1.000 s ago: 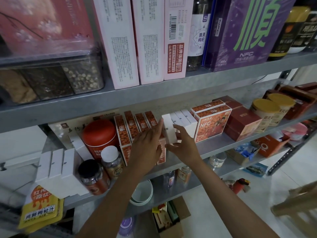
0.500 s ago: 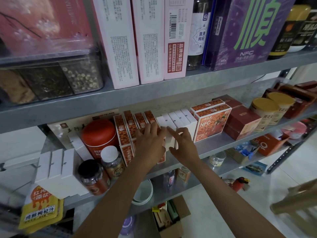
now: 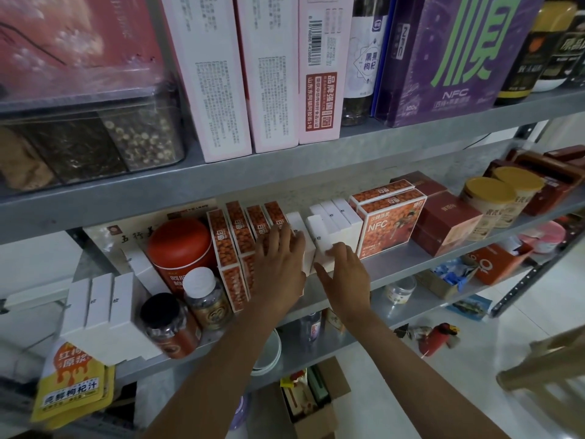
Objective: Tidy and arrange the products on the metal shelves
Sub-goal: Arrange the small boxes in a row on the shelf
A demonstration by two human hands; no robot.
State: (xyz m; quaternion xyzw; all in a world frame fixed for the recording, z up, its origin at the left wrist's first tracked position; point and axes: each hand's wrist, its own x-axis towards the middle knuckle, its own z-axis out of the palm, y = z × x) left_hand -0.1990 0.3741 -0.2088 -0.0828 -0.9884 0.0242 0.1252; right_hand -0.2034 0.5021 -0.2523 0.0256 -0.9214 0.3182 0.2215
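We see both hands at the middle of the second shelf [image 3: 395,253], laid against a row of upright white boxes [image 3: 343,217] that stands near its front edge. The two white boxes at the row's left end sit a little further forward than the other three. The left hand [image 3: 281,267] is flat, its fingers straight and spread, the tips pressing the face of the leftmost white box and overlapping the orange boxes [image 3: 229,245] just beside it. The right hand [image 3: 346,274] lies on the face of the next white box, fingers close together and nearly straight, thumb stuck out to the left; neither hand grips anything. To the right, an NFC box [image 3: 386,231] touches the row. Left of the orange boxes stands a red tin [image 3: 180,245], with two jars [image 3: 205,296] before it at the front edge.
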